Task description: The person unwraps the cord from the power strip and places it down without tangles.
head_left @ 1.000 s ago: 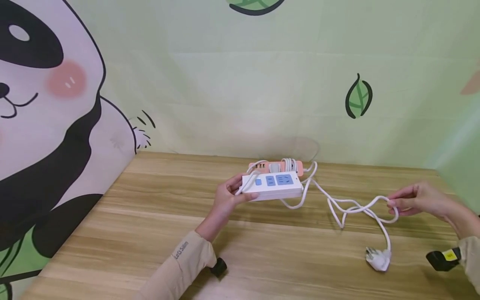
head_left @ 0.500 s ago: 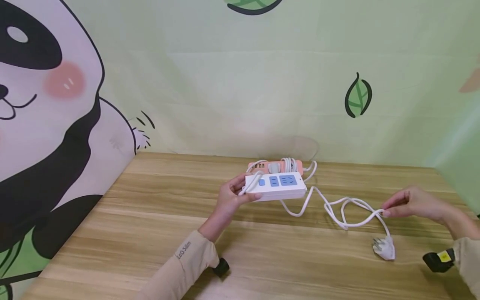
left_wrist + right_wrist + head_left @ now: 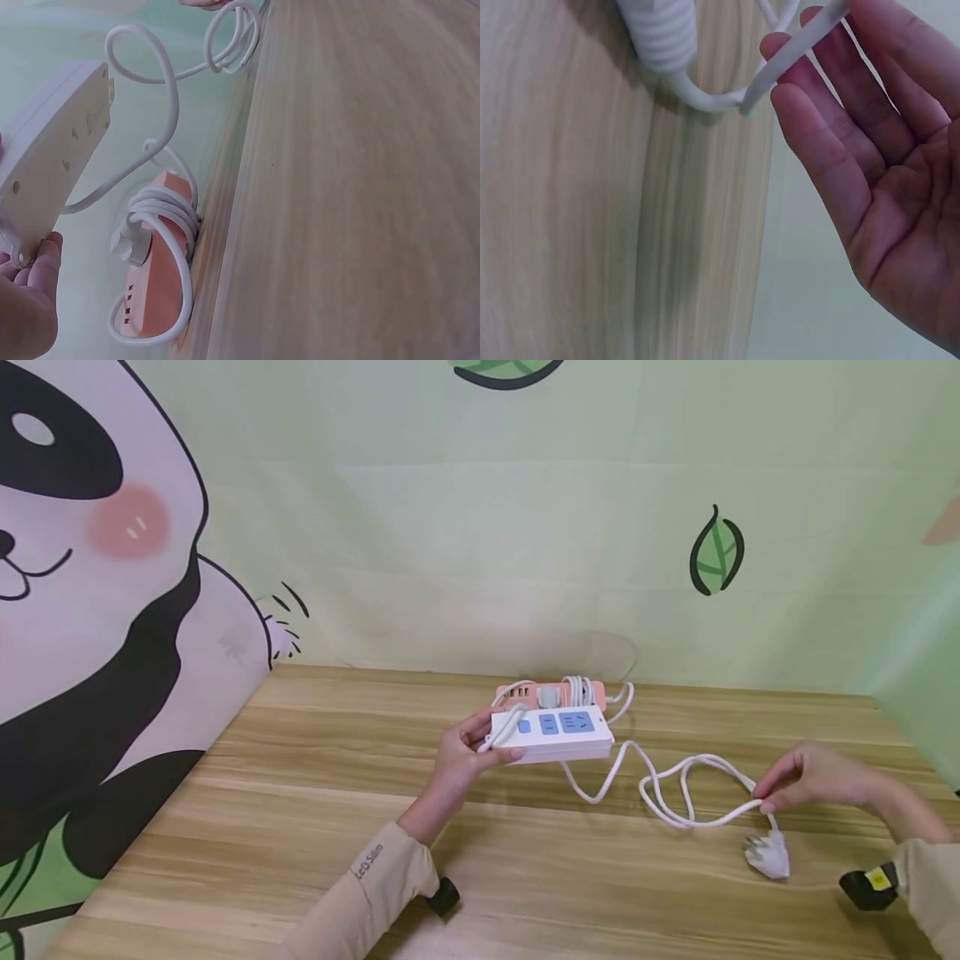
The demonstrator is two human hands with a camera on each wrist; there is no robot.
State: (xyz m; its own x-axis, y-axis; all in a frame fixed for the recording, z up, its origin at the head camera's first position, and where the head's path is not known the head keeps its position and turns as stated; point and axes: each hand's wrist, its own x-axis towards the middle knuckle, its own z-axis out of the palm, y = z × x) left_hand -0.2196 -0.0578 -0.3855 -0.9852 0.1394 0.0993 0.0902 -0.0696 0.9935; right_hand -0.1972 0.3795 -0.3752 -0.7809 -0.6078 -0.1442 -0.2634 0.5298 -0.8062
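Note:
My left hand (image 3: 461, 752) grips the left end of a white power strip (image 3: 562, 743) with blue sockets, held above the table. In the left wrist view the underside of this power strip (image 3: 56, 150) shows. Its white cord (image 3: 701, 822) runs loosely to the right in loops. There my right hand (image 3: 821, 777) pinches the cord between thumb and fingertips, near the white plug (image 3: 768, 854). The plug hangs just below that hand, prongs pointing left. In the right wrist view the cord (image 3: 795, 49) passes between the fingertips of the right hand (image 3: 885, 142).
Behind the white strip lies a pink power strip (image 3: 517, 695), its own white cord wound round it and a plug in its socket. The wooden table (image 3: 300, 802) meets a green printed backdrop (image 3: 487, 568) at the back. Black wrist cameras (image 3: 870, 889) sit by both sleeves.
My right hand has moved left and slightly down, shifting its hold on the cord closer to the plug. The cord loops have changed shape. My left hand moved slightly right with the white strip.

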